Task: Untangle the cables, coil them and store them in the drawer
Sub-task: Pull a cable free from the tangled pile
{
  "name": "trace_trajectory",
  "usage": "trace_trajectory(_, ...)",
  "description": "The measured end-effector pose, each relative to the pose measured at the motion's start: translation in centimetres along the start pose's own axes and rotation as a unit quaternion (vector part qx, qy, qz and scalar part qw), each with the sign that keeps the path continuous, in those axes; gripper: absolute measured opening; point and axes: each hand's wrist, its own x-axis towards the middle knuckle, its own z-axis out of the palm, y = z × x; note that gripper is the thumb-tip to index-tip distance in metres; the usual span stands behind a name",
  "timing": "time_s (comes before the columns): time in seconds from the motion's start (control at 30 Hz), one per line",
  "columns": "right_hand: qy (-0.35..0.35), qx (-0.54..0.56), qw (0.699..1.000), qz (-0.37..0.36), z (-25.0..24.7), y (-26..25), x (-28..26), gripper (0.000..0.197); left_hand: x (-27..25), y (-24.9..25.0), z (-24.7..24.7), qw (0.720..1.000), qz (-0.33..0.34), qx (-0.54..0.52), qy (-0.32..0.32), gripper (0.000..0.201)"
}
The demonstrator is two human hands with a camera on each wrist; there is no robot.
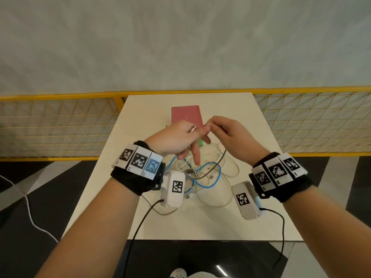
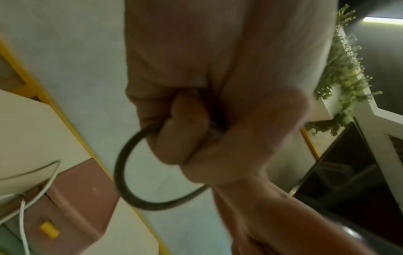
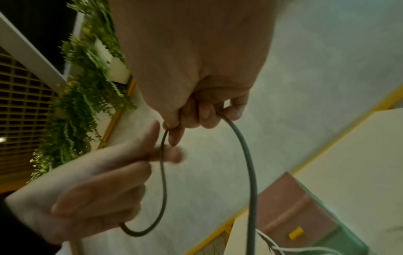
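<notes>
Nearest, at the wrists, black fabric bands [image 1: 132, 177] with white square-patterned marker blocks are worn, and a white plastic camera housing [image 1: 173, 187] is mounted beside each, with a thin black lead trailing from it.

Between the forearms, a tangle of thin cables [image 1: 202, 175] is spread on the smooth cream rectangular tabletop [image 1: 251, 227]: a glossy blue cord [image 1: 217, 167] is looped through pale white cords [image 1: 224, 197], and small metal plugs are seen among them.

Above the tangle, a dark grey round-sectioned cable [image 3: 250, 172] is held up by both hands. The right hand [image 1: 230, 137] is closed on it: the cable is pinched between thumb and curled fingertips [image 3: 207, 115], and two strands are seen falling from the grip, one running down toward the pile, the other bending into a loop. The left hand [image 1: 176, 141] is partly open, its index finger [image 1: 195, 155] stretched downward and other fingers bent; the loop's lower end is seen disappearing under those fingers in the right wrist view. In the left wrist view the same loop [image 2: 126, 181] is shown emerging from the curled fingers of the left hand, though the picture is blurred.

Just beyond the hands, a matte pink rectangular drawer box [image 1: 185, 115] stands on the table, with a green lower part [image 3: 340, 238] and a small yellow handle [image 3: 295, 233]; white cords are lying against its front.

Farther off, a yellow-framed wire mesh railing [image 1: 60, 125] and a pale grey wall are seen.
</notes>
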Motion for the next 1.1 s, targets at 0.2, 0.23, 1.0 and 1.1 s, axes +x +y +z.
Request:
trace_trajectory(0.2, -0.020, 0.037, 0.996, 0.075, -0.6, 1.7, -0.9, 0.029, -0.8, -1.4, -5.3, 0.914, 0.051, -0.127, 0.381, 0.036)
trace_trajectory(0.23, -0.030, 0.043, 0.994, 0.099, -0.4, 2.1, -1.1, 0.029, -0.8, -2.0, -6.3, 0.891, 0.051, -0.138, 0.429, 0.036)
trace_trajectory(1.0, -0.054, -0.019, 0.998, 0.004, 1.7, -1.0, 0.0, 0.026, -2.0, -1.1, -4.3, 0.960, 0.080, 0.088, 0.255, 0.031)
trace_trajectory(1.1, -0.040, -0.006, 0.999, -0.030, 1.4, -2.0, 0.6, 0.023, -1.7, -0.9, -2.1, 0.981, 0.074, 0.137, 0.118, 0.030)
